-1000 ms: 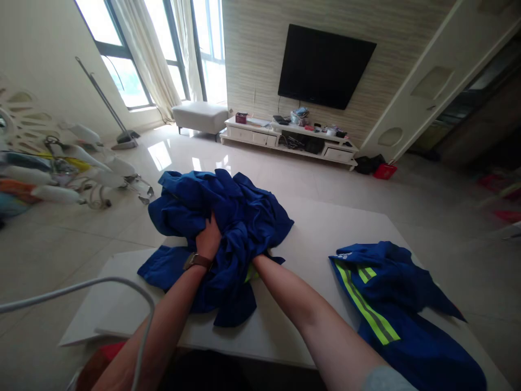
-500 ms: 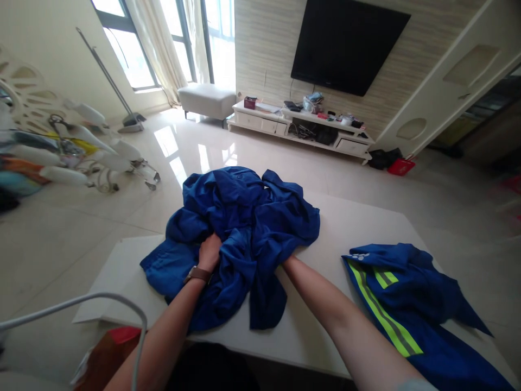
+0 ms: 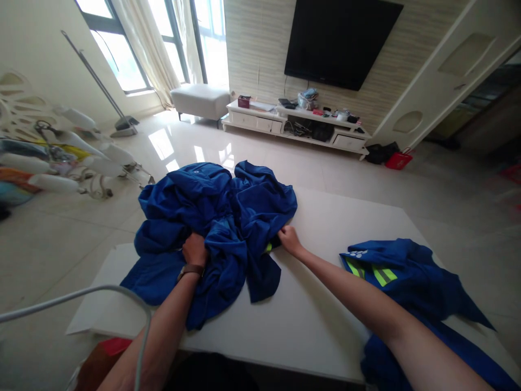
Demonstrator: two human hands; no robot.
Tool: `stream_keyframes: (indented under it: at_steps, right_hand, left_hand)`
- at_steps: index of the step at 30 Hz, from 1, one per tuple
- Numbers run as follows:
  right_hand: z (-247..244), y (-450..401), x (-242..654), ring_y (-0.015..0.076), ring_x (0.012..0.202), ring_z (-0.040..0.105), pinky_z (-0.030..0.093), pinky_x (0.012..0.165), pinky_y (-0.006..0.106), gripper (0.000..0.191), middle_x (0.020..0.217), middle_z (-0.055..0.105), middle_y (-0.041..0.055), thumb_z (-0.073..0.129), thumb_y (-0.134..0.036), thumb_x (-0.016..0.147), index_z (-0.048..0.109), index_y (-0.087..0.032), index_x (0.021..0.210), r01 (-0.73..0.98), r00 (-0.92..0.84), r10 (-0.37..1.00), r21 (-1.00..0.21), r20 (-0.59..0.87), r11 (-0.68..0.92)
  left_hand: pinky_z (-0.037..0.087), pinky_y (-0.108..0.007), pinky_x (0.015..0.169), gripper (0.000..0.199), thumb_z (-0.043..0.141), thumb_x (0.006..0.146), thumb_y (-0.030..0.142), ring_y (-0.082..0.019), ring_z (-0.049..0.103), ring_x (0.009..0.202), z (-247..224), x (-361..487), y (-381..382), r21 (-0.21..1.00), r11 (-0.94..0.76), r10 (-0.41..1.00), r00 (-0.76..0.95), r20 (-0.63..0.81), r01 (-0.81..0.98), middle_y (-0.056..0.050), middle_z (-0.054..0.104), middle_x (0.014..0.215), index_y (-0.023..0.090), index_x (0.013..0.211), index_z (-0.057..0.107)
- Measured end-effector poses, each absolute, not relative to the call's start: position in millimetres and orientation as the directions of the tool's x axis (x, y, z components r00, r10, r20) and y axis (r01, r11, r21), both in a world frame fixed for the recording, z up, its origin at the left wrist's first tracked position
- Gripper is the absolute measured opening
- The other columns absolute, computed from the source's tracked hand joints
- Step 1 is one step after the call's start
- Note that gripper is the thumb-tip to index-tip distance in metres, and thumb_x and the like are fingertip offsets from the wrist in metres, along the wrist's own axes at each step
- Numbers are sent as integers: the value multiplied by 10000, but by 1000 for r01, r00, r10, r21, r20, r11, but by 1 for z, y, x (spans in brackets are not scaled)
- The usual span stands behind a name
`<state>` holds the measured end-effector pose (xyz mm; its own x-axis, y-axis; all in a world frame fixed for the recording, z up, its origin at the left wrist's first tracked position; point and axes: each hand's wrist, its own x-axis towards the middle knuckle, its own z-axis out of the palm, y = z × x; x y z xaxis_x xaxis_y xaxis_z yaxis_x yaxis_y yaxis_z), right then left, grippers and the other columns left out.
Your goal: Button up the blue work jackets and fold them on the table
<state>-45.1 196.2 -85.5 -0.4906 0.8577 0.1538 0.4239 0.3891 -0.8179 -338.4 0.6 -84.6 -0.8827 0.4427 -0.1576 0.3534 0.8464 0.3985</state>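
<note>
A crumpled blue garment (image 3: 220, 222) lies heaped on the white table (image 3: 321, 320) in front of me. My left hand (image 3: 195, 250), with a brown-strapped watch at the wrist, is closed on its folds near the middle, fingertips buried in cloth. At the garment's right edge my right hand (image 3: 288, 239) is closed on the fabric. A small patch of yellow-green strip shows beside that hand. To the right lies a second blue garment (image 3: 411, 277) with yellow-green and grey reflective strips, partly hidden behind my right forearm.
A grey cable or tube (image 3: 101, 288) arches over the table's left front. Beyond the table stand a grey bench (image 3: 201, 100) and a low white TV cabinet (image 3: 252, 120). White padded equipment (image 3: 101, 157) is on the floor at the left. A red bag (image 3: 399, 159) sits near the cabinet.
My right hand has come out from under the garment to its right edge. The heap has shifted left with my left hand in it, and the view has moved slightly.
</note>
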Motion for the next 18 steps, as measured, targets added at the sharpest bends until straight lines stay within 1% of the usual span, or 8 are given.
stream_keyframes:
  at_steps: [2,4,6,7,10,13,16,18]
  right_hand:
    - [-83,212,-31,242,836,676,552,805,349,491,822,719,106,408,-516,944,707,-164,778,390,-350,916,-858,198,334]
    - [-82,218,-38,263,1064,667,532,961,396,490,1121,719,138,408,-527,958,719,-163,1063,301,-290,927,-897,239,325]
    - [-87,207,-71,271,1307,563,451,1117,436,553,1425,593,123,460,-537,964,594,-198,1380,222,-456,858,-904,236,366]
    - [-92,196,-96,269,1394,493,392,1179,448,576,1506,530,103,466,-528,978,538,-216,1457,208,-572,792,-897,211,389]
    - [-108,156,-177,264,1523,324,271,1261,445,561,1576,459,97,455,-426,1009,480,-197,1521,255,-773,624,-846,112,468]
    - [-110,136,-227,263,1563,226,224,1278,419,612,1656,319,132,477,-348,1013,385,-135,1579,297,-845,532,-785,49,544]
    - [-94,139,-223,269,1519,317,304,1239,410,592,1625,377,122,491,-371,1030,390,-161,1573,312,-875,485,-771,-4,556]
    - [-77,144,-191,253,1416,454,379,1181,399,502,1525,505,97,443,-413,1059,456,-215,1520,339,-835,550,-759,29,556]
  left_hand:
    - [517,-412,815,319,455,967,243,-406,714,1045,-87,-340,2,396,847,437,-888,-144,353,-279,720,1126,110,1149,680]
    - [512,-409,820,321,453,970,247,-407,711,1053,-88,-339,2,400,844,441,-888,-133,359,-276,722,1123,109,1154,677]
    - [508,-406,821,324,458,971,255,-407,708,1058,-89,-338,2,399,843,442,-887,-134,359,-273,723,1124,109,1161,675]
    - [506,-405,821,323,459,971,258,-406,708,1056,-88,-338,1,397,846,441,-887,-140,357,-271,723,1124,109,1160,675]
    - [500,-391,829,311,458,977,265,-390,707,1051,-87,-343,-3,407,843,439,-887,-141,353,-259,721,1134,109,1137,675]
    - [491,-383,862,340,405,999,252,-367,690,1086,-87,-355,-10,426,832,438,-892,-114,354,-256,706,1180,100,1160,662]
    - [486,-410,891,392,373,1002,277,-382,661,1128,-89,-369,-15,449,825,432,-895,-113,342,-264,692,1201,84,1202,651]
    - [489,-452,905,449,385,992,348,-422,642,1152,-92,-375,-15,473,813,440,-891,-117,339,-282,680,1205,66,1229,641]
